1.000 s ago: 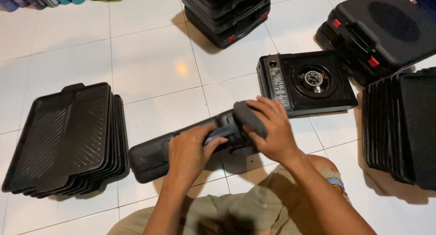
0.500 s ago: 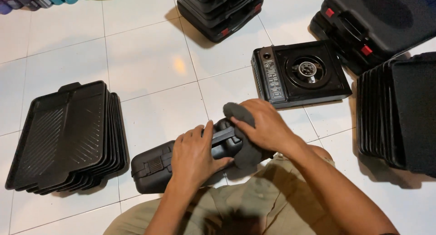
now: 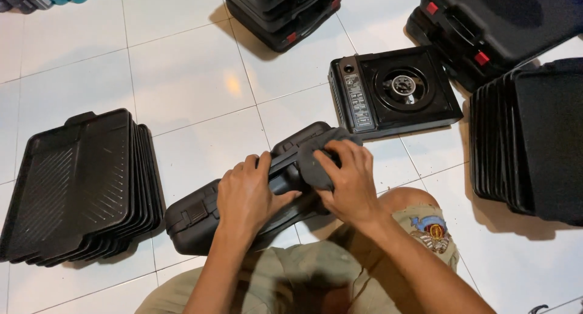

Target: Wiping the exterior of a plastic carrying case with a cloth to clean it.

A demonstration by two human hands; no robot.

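Observation:
A black plastic carry case (image 3: 194,214) stands on its edge on the white tiled floor in front of my knees. My left hand (image 3: 248,195) grips the case at its handle side, fingers curled over the top edge. My right hand (image 3: 345,181) presses a dark grey cloth (image 3: 313,162) against the right end of the case. A black portable gas stove (image 3: 395,92) sits just beyond the case, apart from it.
A stack of black ribbed grill pans (image 3: 79,183) lies at the left. Another stack of black trays (image 3: 528,138) stands at the right. Closed black cases are piled at the top centre (image 3: 279,13) and top right (image 3: 492,22).
The case has tilted and shifted slightly left. My right hand has drawn the cloth over the case's right end, and my left hand has moved up on the handle side.

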